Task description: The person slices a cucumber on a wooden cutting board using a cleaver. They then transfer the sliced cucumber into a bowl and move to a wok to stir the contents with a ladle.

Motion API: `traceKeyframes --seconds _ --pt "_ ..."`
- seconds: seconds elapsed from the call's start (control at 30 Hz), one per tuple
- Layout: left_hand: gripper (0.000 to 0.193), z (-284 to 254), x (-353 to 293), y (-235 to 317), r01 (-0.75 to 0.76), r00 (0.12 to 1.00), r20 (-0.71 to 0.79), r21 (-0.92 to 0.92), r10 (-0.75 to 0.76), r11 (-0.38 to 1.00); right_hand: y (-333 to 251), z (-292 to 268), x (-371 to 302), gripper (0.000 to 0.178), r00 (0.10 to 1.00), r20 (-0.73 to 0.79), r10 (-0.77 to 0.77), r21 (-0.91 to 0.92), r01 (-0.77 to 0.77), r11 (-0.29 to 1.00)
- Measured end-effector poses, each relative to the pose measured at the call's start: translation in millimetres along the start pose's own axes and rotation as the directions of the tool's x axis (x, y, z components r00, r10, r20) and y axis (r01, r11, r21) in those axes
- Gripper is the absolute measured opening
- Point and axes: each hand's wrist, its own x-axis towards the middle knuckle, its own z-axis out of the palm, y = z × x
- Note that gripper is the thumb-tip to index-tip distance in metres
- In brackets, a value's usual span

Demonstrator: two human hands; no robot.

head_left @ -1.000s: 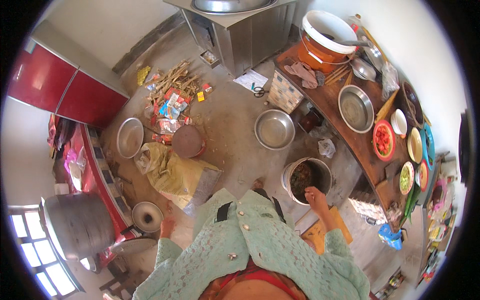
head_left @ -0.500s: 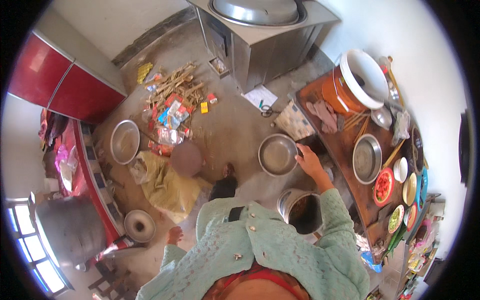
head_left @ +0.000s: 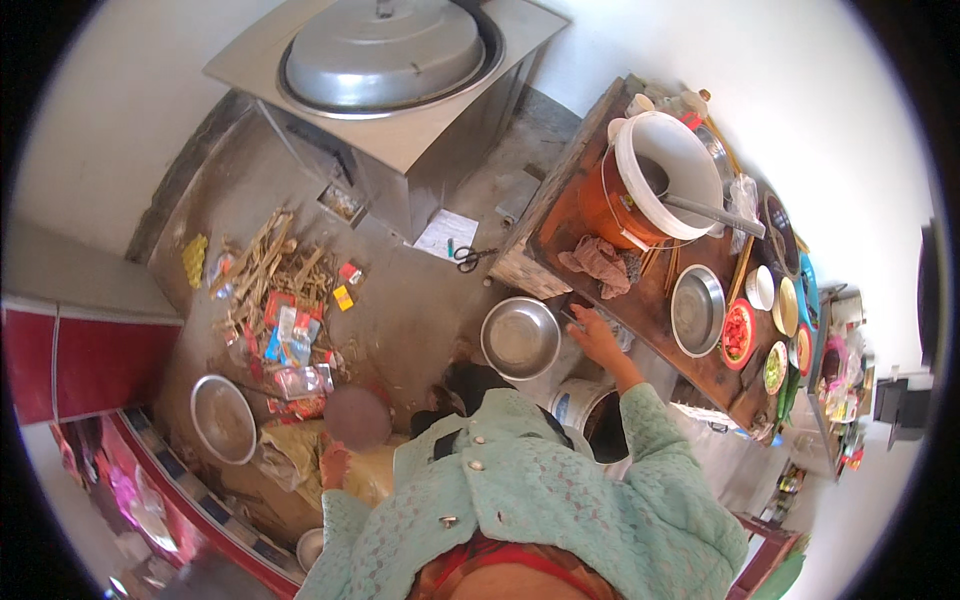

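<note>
My right hand (head_left: 600, 340) reaches forward with its fingers apart, beside the right rim of a round metal basin (head_left: 520, 338). A small gap seems to lie between fingertips and rim. The basin appears to rest on the floor, and nothing shows inside it. Lower left, my left hand (head_left: 335, 466) hangs by my side over a yellowish sack (head_left: 292, 456). Its fingers look loosely extended, and I see nothing in them. Below my right forearm stands a bucket (head_left: 606, 428) with a dark inside, partly hidden by my sleeve.
On the right, a wooden table (head_left: 560, 235) carries an orange-and-white bucket (head_left: 612, 195), a metal bowl (head_left: 697, 310) and a plate of red pieces (head_left: 738, 334). Ahead stands a stove (head_left: 440, 140) with a lidded pot. Kindling (head_left: 270, 265), a round stool (head_left: 357, 417) and another basin (head_left: 223, 420) occupy the floor.
The view has turned right, so the stove and floor things sit farther left. My right hand has moved slightly away from the basin's rim; the left hangs much as before.
</note>
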Motion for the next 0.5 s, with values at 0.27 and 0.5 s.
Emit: traceKeyframes --seconds 0.27,0.5 --pt "0.019 -44.2 64.8 91.8 -0.097 0.995 0.051 0.553 0.082 0.827 -28.9 22.4 103.4 0.034 0.955 -0.296 0.003 0.278 0.083 0.957" --pt "0.014 -34.6 44.4 128.4 0.131 0.988 0.078 0.046 -0.134 0.990 -55.4 20.7 151.8 0.030 0.974 -0.228 0.014 0.309 0.059 0.949"
